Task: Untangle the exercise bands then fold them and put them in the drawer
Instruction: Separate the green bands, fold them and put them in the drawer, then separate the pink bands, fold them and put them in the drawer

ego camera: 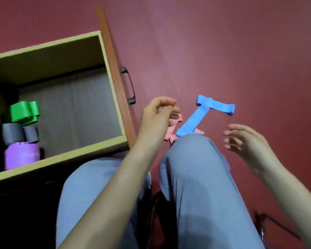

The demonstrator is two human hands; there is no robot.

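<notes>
Far left, the open drawer (61,159) already holds a green band (23,110), two grey rolls (13,133) and a purple band (22,157), packed together in its left corner. These count as done.

The left hand (158,114) hovers just right of the drawer front with its fingers curled. Whether a fingertip pinches the pink band (169,134) below it cannot be told.

The pink band lies on the floor (241,51), partly hidden by the knee. The blue band (192,121) lies across it, bent into a zigzag.

The right hand (244,139) is released, with its fingers spread, holding nothing, near the blue band.

Remaining work, as judged: separate these two bands, fold each one, and place both in the drawer.
</notes>
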